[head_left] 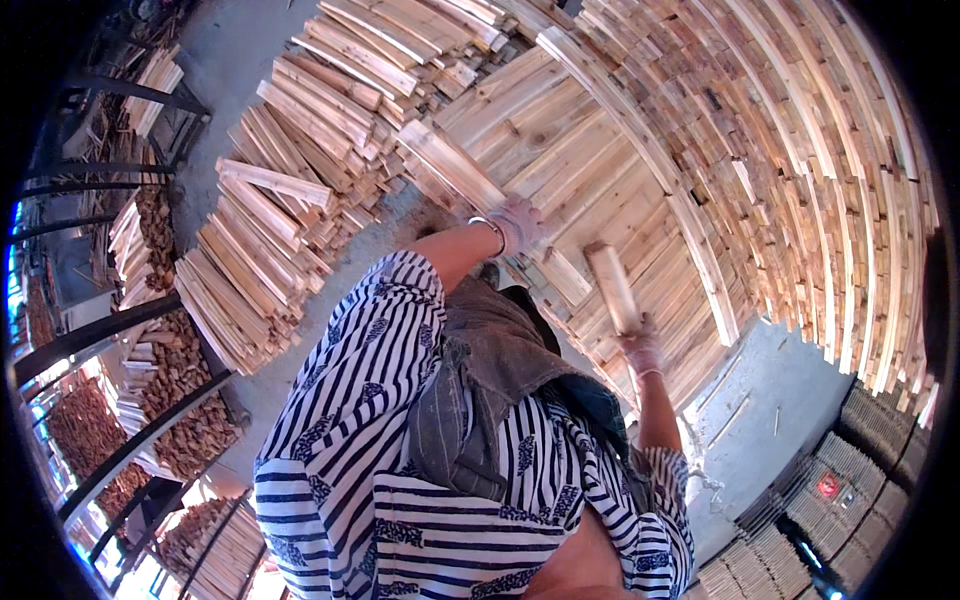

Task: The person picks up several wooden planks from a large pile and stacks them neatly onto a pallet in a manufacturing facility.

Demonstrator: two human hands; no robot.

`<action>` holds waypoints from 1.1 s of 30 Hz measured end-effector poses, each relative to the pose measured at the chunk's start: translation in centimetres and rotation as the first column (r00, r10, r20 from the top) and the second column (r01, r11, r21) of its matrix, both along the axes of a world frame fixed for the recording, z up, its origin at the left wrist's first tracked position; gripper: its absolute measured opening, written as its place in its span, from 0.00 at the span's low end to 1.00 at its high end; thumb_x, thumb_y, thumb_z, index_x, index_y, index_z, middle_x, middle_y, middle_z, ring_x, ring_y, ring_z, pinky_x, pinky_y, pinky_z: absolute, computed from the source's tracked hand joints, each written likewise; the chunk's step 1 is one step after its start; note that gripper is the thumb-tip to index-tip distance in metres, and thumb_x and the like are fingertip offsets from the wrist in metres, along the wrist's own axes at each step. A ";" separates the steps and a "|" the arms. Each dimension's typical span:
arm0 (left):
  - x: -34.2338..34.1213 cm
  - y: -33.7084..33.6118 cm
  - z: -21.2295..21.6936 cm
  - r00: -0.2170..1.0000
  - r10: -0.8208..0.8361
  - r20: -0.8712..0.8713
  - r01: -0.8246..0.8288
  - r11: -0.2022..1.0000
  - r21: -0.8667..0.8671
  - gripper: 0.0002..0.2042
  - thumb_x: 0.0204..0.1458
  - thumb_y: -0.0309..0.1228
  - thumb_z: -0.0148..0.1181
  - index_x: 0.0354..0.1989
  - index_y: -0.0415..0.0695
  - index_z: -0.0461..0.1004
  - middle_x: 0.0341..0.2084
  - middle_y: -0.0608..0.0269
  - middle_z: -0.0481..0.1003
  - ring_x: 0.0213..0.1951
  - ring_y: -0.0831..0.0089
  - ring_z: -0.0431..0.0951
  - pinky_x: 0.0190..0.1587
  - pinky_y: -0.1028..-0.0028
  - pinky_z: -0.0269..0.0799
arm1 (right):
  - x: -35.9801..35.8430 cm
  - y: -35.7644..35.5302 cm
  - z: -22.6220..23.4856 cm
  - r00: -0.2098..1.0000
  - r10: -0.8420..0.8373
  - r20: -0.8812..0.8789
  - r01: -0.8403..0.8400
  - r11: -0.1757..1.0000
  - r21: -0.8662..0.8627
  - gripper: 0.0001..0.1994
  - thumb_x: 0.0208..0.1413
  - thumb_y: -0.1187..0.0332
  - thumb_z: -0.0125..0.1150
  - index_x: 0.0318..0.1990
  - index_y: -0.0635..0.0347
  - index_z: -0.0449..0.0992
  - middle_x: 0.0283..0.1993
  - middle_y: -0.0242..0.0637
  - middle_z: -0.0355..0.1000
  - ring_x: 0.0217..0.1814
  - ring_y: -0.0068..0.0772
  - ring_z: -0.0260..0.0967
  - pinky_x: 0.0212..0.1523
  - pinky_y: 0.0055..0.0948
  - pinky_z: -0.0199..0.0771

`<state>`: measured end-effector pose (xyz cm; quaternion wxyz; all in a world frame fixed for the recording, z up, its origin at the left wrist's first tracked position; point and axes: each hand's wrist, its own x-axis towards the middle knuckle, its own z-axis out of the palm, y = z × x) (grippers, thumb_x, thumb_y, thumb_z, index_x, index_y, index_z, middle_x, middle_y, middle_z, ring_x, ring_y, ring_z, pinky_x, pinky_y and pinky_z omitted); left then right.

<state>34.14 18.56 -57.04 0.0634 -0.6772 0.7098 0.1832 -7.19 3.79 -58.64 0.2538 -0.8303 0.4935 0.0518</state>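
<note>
In my right gloved hand is a short, narrow wooden board, gripped by its near end. It is tilted over a broad bed of pale planks. My left gloved hand is closed over a wooden strip along the near edge of that bed. More wood of the same kind, a short piece, shows just right of the left hand. Whether these two are one length is hidden under the glove. Across the far side of the bed lies a long raised wooden batten.
A tall, layered stack of boards curves round the far right. Rows of loose wooden slats lie on the floor at left. Dark metal bars and more piled wood stand farther left. Bundled stacks fill the lower right.
</note>
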 end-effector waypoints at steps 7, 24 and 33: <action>3.1 -1.6 -1.3 0.992 0.039 0.117 -0.077 0.938 0.337 0.19 0.50 0.33 0.59 0.53 0.49 0.76 0.51 0.56 0.77 0.54 0.59 0.76 0.52 0.55 0.72 | 3.6 2.7 4.1 0.947 0.044 -0.317 -0.034 0.999 0.039 0.34 0.48 0.73 0.66 0.65 0.47 0.64 0.57 0.47 0.70 0.62 0.55 0.66 0.62 0.47 0.67; 1.7 -0.6 -0.6 0.984 0.034 0.173 -0.050 0.995 0.084 0.16 0.49 0.34 0.61 0.47 0.48 0.77 0.44 0.55 0.76 0.51 0.55 0.76 0.50 0.53 0.71 | -5.1 1.9 3.3 0.932 0.143 -0.333 -0.123 0.989 0.082 0.28 0.52 0.63 0.65 0.61 0.54 0.67 0.60 0.48 0.69 0.62 0.56 0.65 0.60 0.46 0.68; 2.8 1.5 -4.2 0.985 0.159 0.072 -0.121 0.917 -0.379 0.29 0.35 0.51 0.72 0.48 0.53 0.78 0.49 0.57 0.74 0.57 0.56 0.71 0.54 0.58 0.69 | 1.9 0.9 8.5 0.674 0.498 -0.545 -0.555 0.829 0.072 0.31 0.53 0.62 0.67 0.64 0.58 0.65 0.61 0.46 0.69 0.60 0.50 0.69 0.59 0.42 0.72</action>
